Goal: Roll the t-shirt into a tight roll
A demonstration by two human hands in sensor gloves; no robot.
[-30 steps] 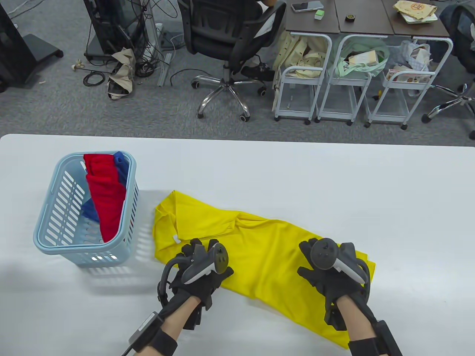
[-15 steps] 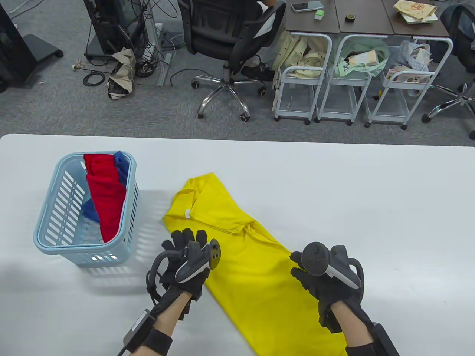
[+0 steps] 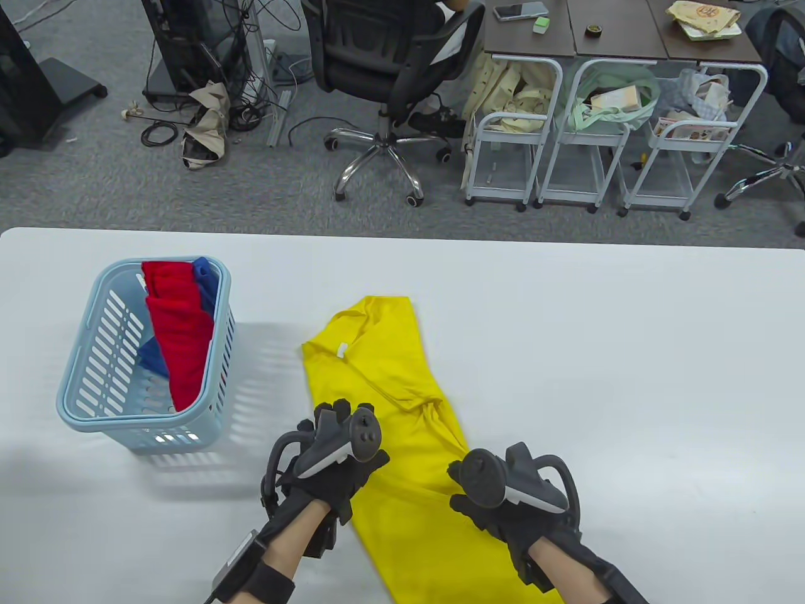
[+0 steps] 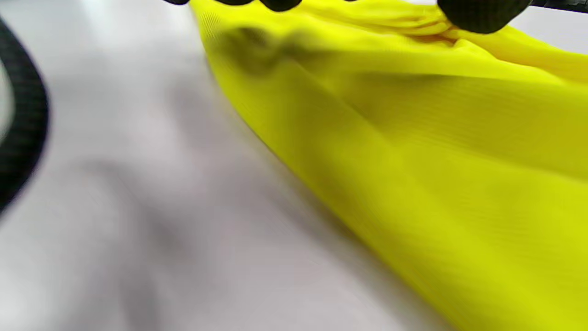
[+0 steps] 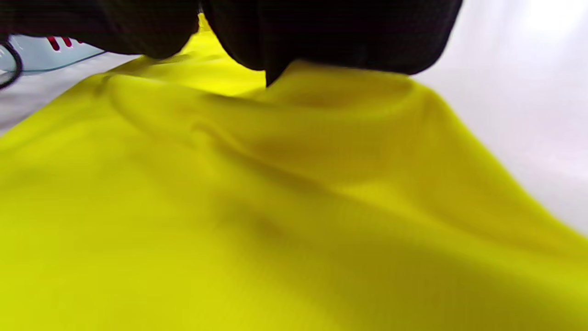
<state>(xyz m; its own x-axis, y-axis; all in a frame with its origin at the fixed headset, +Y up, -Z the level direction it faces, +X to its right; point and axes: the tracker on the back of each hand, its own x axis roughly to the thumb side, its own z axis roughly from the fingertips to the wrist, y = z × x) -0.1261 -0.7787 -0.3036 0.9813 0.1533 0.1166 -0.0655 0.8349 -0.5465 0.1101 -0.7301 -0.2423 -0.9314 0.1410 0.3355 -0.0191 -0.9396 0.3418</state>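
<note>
A yellow t-shirt (image 3: 390, 371), folded into a long narrow strip, lies on the white table (image 3: 629, 352) with its collar at the far end and its hem off the view's bottom edge. My left hand (image 3: 333, 418) rests on the strip's left edge about midway along, fingers stretched onto the cloth. My right hand (image 3: 468, 500) presses on the right edge, nearer to me. In the left wrist view the fingertips (image 4: 477, 14) touch the yellow cloth (image 4: 436, 138). The right wrist view shows fingers (image 5: 321, 32) lying on a raised ridge of cloth (image 5: 275, 207).
A light blue slotted basket (image 3: 82, 402) stands at the left of the table, holding rolled red cloth (image 3: 179, 327) and blue cloth (image 3: 204, 283). Beyond the far table edge stand an office chair (image 3: 383, 56) and white trolleys (image 3: 547, 132).
Both hands have swung the shirt round, from lying slanted across the table to pointing almost straight away from me. The collar end moved right and farther away; my right hand came nearer and leftward.
</note>
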